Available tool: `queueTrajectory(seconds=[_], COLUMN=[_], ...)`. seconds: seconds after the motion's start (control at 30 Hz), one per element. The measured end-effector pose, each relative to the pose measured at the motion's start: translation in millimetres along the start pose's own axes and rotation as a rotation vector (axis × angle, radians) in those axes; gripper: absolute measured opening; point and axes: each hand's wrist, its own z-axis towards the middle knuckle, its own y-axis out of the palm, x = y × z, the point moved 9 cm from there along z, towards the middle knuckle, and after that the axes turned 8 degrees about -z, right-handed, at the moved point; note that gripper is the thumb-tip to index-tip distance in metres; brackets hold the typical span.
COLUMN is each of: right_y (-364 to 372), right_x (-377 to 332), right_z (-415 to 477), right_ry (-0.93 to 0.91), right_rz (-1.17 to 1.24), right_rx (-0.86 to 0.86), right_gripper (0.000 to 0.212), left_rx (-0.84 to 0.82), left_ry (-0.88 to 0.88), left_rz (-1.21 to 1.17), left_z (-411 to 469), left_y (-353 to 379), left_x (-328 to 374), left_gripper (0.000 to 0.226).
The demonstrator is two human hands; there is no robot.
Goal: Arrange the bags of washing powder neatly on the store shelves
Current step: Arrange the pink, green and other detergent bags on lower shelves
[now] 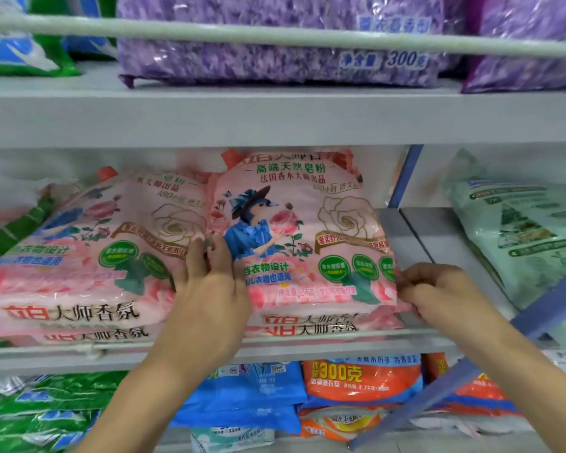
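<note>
Two stacks of pink washing powder bags lie side by side on the middle shelf [275, 349]. The right stack's top pink bag [301, 237] shows a bird in a blue dress and roses. My left hand [209, 289] grips its left edge, fingers tucked into the gap beside the left stack's top bag [89, 250]. My right hand [438, 289] pinches the same bag's lower right corner. More pink bags lie under both top bags.
Purple bags [275, 50] fill the upper shelf behind a rail [275, 35]. A pale green bag [520, 230] leans at the right past a blue upright [406, 174]. Green, blue and orange bags [360, 380] sit on the lower shelf. Bare shelf shows right of the pink stack.
</note>
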Motion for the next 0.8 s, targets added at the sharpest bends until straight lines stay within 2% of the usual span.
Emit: queueTrajectory(seconds=[0.1,0.17,0.2,0.23,0.27,0.33,0.37,0.43,0.6,0.7,0.8], right_y=[-6.6,-8.8,-7.5,-1.1,8.8,35.6,44.9,49.1,44.1,48.9,52.1], right_x=[2.6,-13.2,-29.3,-43.0,-56.1,-59.4,-53.2,-39.8,-45.9,-50.1,-51.9], right_z=[-3.1,-13.8,-24.1,-34.0,-44.2,-52.3,-51.6,-46.3,-52.6,-55.8,-61.0], right_ry=[-0.010,-0.118,-0.203,-0.280,-0.356,-0.480,-0.500,-0.465,-0.584,-0.573,-0.582], right_rz=[-0.057,-0.070,-0.044,-0.056,-0.128,-0.418,-0.494,-0.464,-0.513,-0.584,-0.679], right_rx=[0.008,0.076,0.111,0.101,0.074,0.008,-0.014,-0.035,0.078,0.086,0.116], right_gripper=[0.016,0.015,0.008,0.012,0.027,0.060,0.070,0.077,0.081,0.080,0.073], left_rx=[0.033,0.026,0.014,-0.008,-0.039,-0.102,-0.117,-0.117,-0.053,0.013,-0.006], left_ry=[0.075,0.141,0.176,0.212,0.248,0.320,0.358,0.404,0.361,0.266,0.139], left_rz=[0.100,0.102,0.088,0.073,0.064,0.107,0.161,0.257,0.304,0.290,0.299], left_z=[-1.3,-6.1,-10.1,-14.1,-18.9,-25.9,-27.3,-26.1,-32.7,-46.7,-49.8], left_y=[-3.2,-4.4,-4.7,-3.6,-2.4,0.6,1.4,2.4,5.8,5.1,6.7], left_x=[-0.6,3.2,6.4,9.6,13.5,14.8,14.0,10.9,12.5,21.4,26.1], left_gripper=[0.073,0.086,0.090,0.093,0.095,0.099,0.099,0.098,0.090,0.076,0.070])
